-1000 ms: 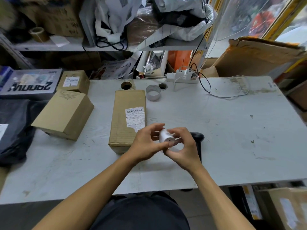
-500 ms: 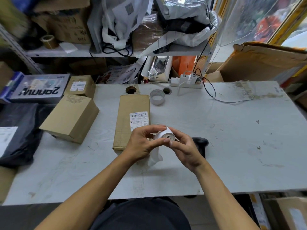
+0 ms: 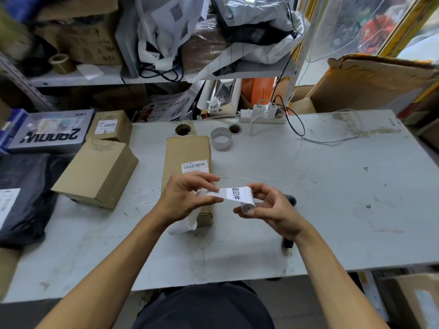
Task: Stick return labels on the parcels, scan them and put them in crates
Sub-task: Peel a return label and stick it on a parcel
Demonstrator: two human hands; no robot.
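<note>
My right hand (image 3: 268,210) grips the label roll (image 3: 245,204) while my left hand (image 3: 187,198) pinches its strip, pulling a label free for the box (image 3: 187,153).

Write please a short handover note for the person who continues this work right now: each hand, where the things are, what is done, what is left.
Left hand pinches the pulled-out end of the label strip.
Right hand holds the label roll.
Long parcel lies flat on the table, directly behind the hands; it carries only a barcode label.
Scanner lies on the table under the right hand.
Done: strip unrolled.
Left: peel the label, stick it on the parcel, scan, crate. More boxes wait at left.
</note>
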